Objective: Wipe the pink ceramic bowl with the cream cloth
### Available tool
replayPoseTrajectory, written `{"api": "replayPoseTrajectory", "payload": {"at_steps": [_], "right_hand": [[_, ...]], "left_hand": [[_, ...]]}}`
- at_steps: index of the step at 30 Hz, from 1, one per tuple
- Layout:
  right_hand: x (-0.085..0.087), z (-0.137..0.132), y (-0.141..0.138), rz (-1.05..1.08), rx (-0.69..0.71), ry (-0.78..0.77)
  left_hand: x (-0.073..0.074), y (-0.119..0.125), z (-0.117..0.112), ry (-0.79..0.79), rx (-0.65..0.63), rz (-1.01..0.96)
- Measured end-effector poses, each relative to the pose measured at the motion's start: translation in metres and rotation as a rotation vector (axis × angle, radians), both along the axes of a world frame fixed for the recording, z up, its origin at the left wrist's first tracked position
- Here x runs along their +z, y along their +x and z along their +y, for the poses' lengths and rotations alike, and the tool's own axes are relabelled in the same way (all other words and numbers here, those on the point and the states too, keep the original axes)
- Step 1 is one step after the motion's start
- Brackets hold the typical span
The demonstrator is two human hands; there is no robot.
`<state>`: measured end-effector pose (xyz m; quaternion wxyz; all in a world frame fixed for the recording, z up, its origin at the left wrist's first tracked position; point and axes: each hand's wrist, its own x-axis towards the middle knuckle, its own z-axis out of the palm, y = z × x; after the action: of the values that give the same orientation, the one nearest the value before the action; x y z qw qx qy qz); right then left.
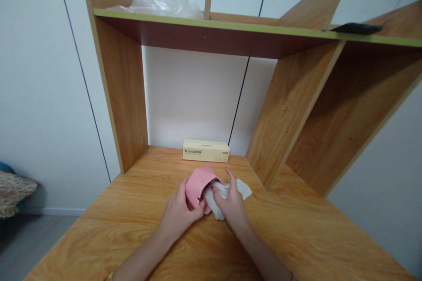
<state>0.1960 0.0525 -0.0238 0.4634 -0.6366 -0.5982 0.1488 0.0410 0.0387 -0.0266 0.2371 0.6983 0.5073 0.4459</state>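
Observation:
My left hand (180,213) is wrapped round a pink cup (198,184), which is tipped on its side with its mouth toward the right, just above the wooden desk (132,228). My right hand (231,204) is closed on a white cloth (245,189) and presses part of it into the cup's opening. The loose end of the cloth trails to the right onto the desk. Both hands meet at the middle of the desk.
A long cream cardboard box (206,150) lies against the back wall behind the hands. Wooden shelf uprights rise on both sides. On the upper shelf (231,26) sit a crumpled clear plastic bag (165,4) and a dark flat object (358,28).

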Motion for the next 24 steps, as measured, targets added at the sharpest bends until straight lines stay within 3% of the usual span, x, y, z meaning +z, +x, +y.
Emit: {"api": "replayPoseTrajectory", "payload": {"at_steps": [9, 15, 19, 24], "right_hand": [[-0.008, 0.002, 0.008, -0.378, -0.042, 0.051], [-0.011, 0.0, 0.014, -0.511, -0.001, 0.113], [-0.014, -0.001, 0.013, -0.432, 0.089, 0.085], [-0.017, 0.002, 0.012, -0.136, 0.134, 0.041]], "left_hand": [[0.005, -0.001, 0.0, -0.108, 0.087, 0.118], [0.005, -0.006, -0.004, -0.038, -0.043, 0.155], [0.005, -0.008, -0.005, 0.011, -0.091, 0.195], [0.007, -0.004, -0.005, -0.058, 0.006, 0.142]]}}
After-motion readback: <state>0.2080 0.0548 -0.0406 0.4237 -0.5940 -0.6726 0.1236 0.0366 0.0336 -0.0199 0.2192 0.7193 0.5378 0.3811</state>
